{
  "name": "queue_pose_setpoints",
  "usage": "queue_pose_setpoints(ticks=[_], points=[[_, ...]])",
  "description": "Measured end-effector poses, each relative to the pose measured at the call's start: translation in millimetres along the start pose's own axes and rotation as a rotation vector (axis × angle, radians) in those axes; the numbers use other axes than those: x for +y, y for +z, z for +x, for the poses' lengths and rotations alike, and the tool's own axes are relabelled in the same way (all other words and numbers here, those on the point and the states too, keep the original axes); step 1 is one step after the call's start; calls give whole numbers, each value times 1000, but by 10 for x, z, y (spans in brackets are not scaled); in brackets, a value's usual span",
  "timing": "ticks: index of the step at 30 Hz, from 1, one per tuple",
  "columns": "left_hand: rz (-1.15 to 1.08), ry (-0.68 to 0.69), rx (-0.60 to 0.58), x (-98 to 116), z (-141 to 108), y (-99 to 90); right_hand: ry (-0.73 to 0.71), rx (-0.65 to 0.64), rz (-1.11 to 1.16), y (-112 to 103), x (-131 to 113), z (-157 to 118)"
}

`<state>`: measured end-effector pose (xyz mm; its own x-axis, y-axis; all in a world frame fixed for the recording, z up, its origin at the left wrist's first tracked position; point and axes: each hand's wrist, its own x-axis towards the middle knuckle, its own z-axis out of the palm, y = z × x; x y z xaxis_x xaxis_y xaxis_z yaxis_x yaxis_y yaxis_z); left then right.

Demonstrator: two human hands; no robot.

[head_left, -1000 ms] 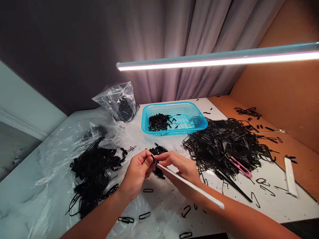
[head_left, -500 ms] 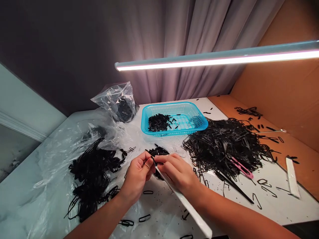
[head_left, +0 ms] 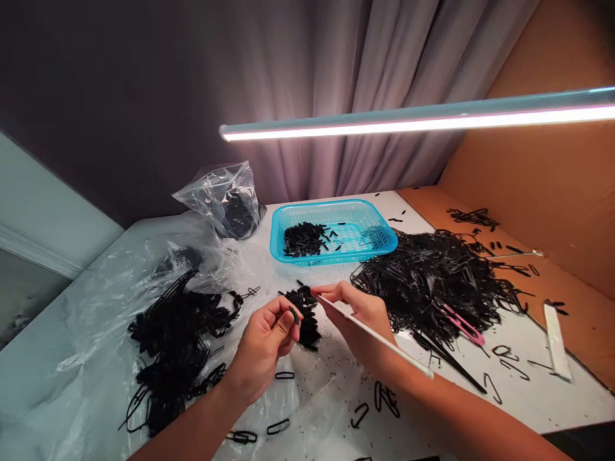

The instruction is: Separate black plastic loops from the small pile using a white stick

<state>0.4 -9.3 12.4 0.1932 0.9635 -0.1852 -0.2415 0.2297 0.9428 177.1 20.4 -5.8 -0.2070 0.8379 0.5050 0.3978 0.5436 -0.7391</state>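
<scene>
Between the thumb and fingers of my left hand is a small black piece. My right hand is closed on a long, thin white stick, which slants down to the right across the palm side. A gap separates the two hands. Behind and between them lies a small pile of short black pieces on clear plastic. Farther back, a blue basket holds more short black pieces.
Black loops form a large heap on the right, with pink-handled tweezers on it. Another black heap lies left on plastic sheeting. A clear bag stands behind. A bright tube lamp hangs across the back.
My right hand has moved away from my left, right and slightly up, taking the white stick along. The stick now lies at a flatter slant, and more of the small pile shows.
</scene>
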Motion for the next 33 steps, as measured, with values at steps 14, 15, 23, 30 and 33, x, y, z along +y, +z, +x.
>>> queue_pose_setpoints(ticks=[14, 15, 23, 30, 33], points=[[-101, -78, 37, -32, 40, -106, -566, -224, -79, -98, -160, 63], [-96, -76, 41, -23, 42, -107, -594, -215, -94, -98, -150, 54], [-61, -76, 34, 16, 45, -96, -344, -11, 47, -82, -158, -3], [-101, -28, 65, 46, 59, -111, -440, -289, 68, -59, -166, -42], [-80, -46, 54, 71, 57, -108, -372, -180, 85, -54, -164, -47]])
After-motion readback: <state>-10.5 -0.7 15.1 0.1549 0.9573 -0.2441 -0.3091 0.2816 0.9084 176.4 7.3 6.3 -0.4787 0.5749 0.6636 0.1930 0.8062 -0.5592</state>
